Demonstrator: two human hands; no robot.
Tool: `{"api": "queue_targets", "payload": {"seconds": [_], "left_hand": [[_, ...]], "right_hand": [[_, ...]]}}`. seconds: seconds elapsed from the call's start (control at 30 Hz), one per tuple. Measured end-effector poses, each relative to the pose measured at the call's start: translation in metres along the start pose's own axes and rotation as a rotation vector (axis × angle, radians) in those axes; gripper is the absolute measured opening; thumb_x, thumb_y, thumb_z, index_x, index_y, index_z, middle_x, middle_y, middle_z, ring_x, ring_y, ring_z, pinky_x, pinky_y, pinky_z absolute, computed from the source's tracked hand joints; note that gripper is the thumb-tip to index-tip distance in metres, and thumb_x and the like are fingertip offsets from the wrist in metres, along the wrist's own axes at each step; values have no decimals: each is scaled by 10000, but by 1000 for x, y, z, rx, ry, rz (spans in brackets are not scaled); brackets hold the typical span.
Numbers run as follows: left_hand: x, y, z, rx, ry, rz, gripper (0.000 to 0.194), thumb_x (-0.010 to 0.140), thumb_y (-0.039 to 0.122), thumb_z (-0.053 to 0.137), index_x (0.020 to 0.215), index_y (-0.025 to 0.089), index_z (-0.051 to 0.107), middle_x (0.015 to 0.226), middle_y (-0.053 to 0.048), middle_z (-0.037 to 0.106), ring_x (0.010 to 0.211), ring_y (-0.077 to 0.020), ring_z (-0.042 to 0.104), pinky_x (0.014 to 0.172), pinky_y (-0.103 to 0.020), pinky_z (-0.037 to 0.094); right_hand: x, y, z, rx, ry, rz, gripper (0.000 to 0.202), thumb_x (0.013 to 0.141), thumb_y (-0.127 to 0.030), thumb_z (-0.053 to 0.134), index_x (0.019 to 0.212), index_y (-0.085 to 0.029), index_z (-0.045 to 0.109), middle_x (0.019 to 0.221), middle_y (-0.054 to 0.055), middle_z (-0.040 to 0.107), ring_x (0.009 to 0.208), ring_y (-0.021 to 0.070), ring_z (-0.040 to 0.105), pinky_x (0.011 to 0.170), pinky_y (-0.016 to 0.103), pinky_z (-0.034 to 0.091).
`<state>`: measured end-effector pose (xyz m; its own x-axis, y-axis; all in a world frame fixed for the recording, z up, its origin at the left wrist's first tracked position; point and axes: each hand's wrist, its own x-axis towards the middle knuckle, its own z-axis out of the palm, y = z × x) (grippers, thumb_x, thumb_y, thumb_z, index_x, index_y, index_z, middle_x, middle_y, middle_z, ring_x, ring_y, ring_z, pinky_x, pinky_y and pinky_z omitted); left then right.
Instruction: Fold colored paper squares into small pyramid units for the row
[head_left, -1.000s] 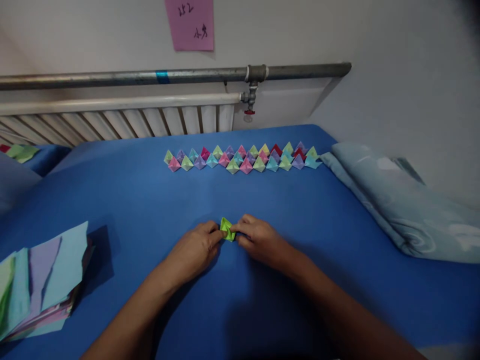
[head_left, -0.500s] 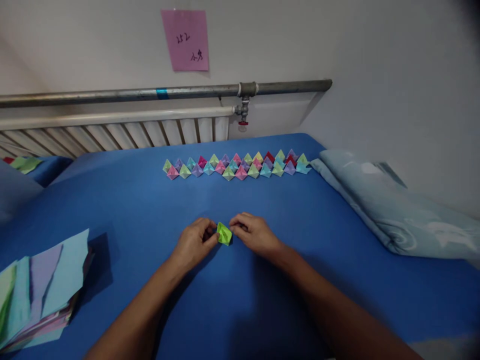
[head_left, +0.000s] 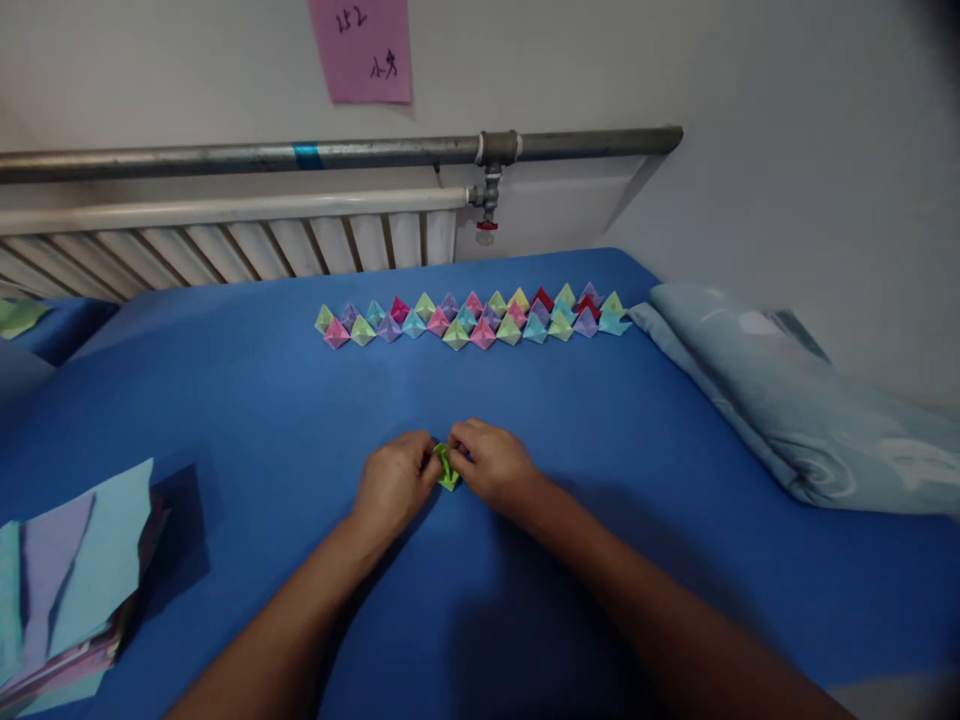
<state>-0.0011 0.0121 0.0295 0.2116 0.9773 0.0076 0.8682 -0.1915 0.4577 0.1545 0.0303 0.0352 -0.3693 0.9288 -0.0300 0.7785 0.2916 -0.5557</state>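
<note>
A small bright green folded paper piece [head_left: 448, 472] is held between my two hands, low over the blue surface [head_left: 300, 400]. My left hand [head_left: 397, 473] pinches its left edge between thumb and fingers. From the other side, my right hand [head_left: 487, 458] has its fingertips closed on the upper right edge. The fingers cover part of the folds. Beyond the hands lie rows of folded paper boats [head_left: 457, 333] in pink, green, purple, blue, yellow and red.
At the lower left is a stack of coloured paper sheets [head_left: 97, 570]. A folded light blue blanket [head_left: 742, 390] lies along the right side. Behind the surface are a white radiator [head_left: 285, 245], a metal pipe [head_left: 390, 155] and a pink note [head_left: 367, 50] on the wall.
My right hand has moved left onto the green paper, where before its fingers were just beside it. The paper looks more closed up between the fingers. The view has tilted slightly downward.
</note>
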Motion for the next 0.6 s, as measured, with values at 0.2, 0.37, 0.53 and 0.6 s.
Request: {"api": "queue_targets", "payload": {"seconds": [0.2,0.37,0.53,0.6], "left_hand": [[0,7,0,8,-25,-101,135,833,197,503,740,187,600,680,-16,629,601,-137,533,576,-260,317],[-3,0,-1,-131,-6,-53,132,840,223,505,786,176,615,690,-5,609,608,-128,529,594,-253,355],[-7,-11,-8,-430,10,-130,240,805,193,497,995,155,639,672,23,593,569,-105,522,578,-235,401],[-7,-14,-11,-475,28,-162,247,796,183,490,988,150,643,673,19,595,579,-106,529,583,-236,411]], "right_hand": [[1,-1,2,-26,-30,18,109,854,-170,537,755,-181,580,753,-3,535,671,118,453,618,254,300],[-4,13,1,239,37,-12,52,801,-154,575,763,-187,562,717,-29,546,651,103,484,620,228,353],[-23,15,-13,399,211,15,69,810,-182,543,743,-197,551,641,-45,509,568,92,454,555,213,362],[-33,7,-17,321,218,-117,85,821,-181,541,745,-198,576,678,-25,533,601,97,478,593,221,381]]}}
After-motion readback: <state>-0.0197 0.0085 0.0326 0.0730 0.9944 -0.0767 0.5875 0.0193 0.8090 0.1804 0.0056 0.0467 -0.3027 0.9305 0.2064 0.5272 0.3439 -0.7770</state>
